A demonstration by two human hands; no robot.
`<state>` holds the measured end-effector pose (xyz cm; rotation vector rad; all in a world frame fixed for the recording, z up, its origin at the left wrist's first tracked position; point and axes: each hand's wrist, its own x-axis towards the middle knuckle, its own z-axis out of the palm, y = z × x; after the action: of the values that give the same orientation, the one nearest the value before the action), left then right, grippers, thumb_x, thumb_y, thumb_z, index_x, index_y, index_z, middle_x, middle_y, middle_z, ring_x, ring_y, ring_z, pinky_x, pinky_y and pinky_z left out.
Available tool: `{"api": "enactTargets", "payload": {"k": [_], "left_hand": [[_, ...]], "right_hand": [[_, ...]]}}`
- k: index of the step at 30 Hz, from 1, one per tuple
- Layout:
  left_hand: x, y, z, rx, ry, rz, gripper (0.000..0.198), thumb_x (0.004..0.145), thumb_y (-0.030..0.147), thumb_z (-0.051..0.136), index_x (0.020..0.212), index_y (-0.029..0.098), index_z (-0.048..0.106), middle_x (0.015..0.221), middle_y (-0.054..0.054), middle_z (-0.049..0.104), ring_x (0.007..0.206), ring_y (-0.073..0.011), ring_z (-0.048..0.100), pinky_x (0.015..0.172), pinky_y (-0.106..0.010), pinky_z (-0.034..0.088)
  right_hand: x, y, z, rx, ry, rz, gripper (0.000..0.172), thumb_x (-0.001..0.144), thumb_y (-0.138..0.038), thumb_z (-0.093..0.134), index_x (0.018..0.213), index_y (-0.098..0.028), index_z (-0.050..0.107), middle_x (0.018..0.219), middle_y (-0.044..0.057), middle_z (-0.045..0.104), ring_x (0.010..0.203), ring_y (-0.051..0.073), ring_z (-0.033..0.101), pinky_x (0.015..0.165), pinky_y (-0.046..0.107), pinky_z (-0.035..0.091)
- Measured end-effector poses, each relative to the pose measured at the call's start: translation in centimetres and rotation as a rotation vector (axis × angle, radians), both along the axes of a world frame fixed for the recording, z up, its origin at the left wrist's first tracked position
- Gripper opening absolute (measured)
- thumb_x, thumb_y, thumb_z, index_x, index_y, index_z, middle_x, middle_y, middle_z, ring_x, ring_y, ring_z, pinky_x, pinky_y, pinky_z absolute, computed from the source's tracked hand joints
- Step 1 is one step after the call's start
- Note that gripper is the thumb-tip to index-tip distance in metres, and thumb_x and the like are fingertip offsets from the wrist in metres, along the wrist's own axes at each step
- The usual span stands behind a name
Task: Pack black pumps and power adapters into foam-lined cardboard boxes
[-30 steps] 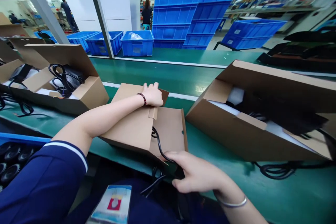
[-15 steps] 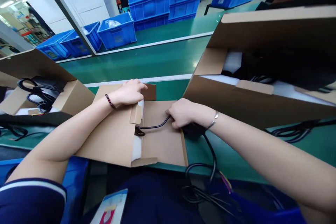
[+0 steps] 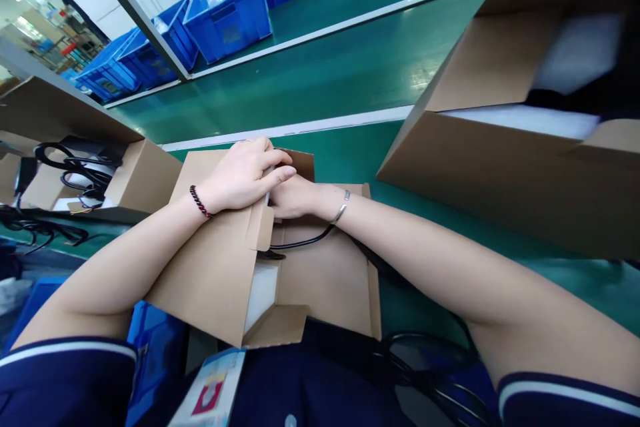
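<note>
The left hand (image 3: 243, 173) curves closed over the far flap of an open cardboard carton (image 3: 320, 273), which sits on the green worktop (image 3: 430, 287). The right hand (image 3: 295, 197) lies tucked beneath it, its fingers hidden, so what it grips cannot be told. A black cable (image 3: 305, 241) runs across the carton's inside, near the 2 hands, beside a white liner (image 3: 260, 293). Another open carton (image 3: 500, 180) stands to the right, a third (image 3: 145, 177) to the left, and blue crates (image 3: 227, 13) sit far off.
</note>
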<state>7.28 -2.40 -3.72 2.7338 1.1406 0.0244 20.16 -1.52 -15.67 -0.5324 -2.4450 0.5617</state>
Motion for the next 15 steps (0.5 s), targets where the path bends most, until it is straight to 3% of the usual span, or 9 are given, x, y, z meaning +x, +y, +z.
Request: {"api": "enactTargets", "payload": {"k": [4,9,11,15], "left_hand": [[-0.2,0.0,0.0,0.003,0.025,-0.002,0.071,0.103,0.062,0.012,0.116,0.023,0.070,0.094,-0.010,0.058,0.092,-0.0264,0.053,0.082,-0.041,0.040],[0.2,0.0,0.1,0.008,0.051,-0.012,0.083,0.097,0.070,0.000,0.141,0.028,0.056,0.093,-0.009,0.054,0.090,-0.0264,0.053,0.082,-0.040,0.040],[0.1,0.2,0.1,0.019,0.063,-0.034,0.087,0.095,0.072,-0.005,0.148,0.030,0.050,0.088,-0.008,0.051,0.085,-0.0259,0.052,0.080,-0.040,0.040],[-0.2,1.0,-0.2,0.021,0.068,-0.030,0.081,0.097,0.071,0.000,0.152,0.031,0.045,0.088,-0.008,0.051,0.086,-0.0270,0.055,0.082,-0.042,0.043]], "right_hand": [[1.5,-0.6,0.2,-0.004,0.095,0.070,0.031,0.090,-0.034,0.062,0.107,-0.010,0.068,0.118,0.017,0.068,0.117,0.035,0.058,0.104,0.049,0.048],[4.9,-1.7,0.7,-0.071,0.062,0.065,0.029,0.091,-0.037,0.061,0.102,-0.011,0.068,0.103,0.012,0.071,0.094,0.027,0.065,0.088,0.040,0.053],[6.9,-2.2,1.0,-0.094,0.065,0.043,0.035,0.094,-0.042,0.059,0.110,-0.012,0.066,0.109,0.012,0.071,0.097,0.028,0.065,0.088,0.040,0.053],[11.0,-4.2,1.3,-0.129,0.073,-0.024,0.042,0.098,-0.042,0.060,0.130,-0.016,0.057,0.132,0.014,0.063,0.123,0.032,0.060,0.103,0.044,0.049]]}}
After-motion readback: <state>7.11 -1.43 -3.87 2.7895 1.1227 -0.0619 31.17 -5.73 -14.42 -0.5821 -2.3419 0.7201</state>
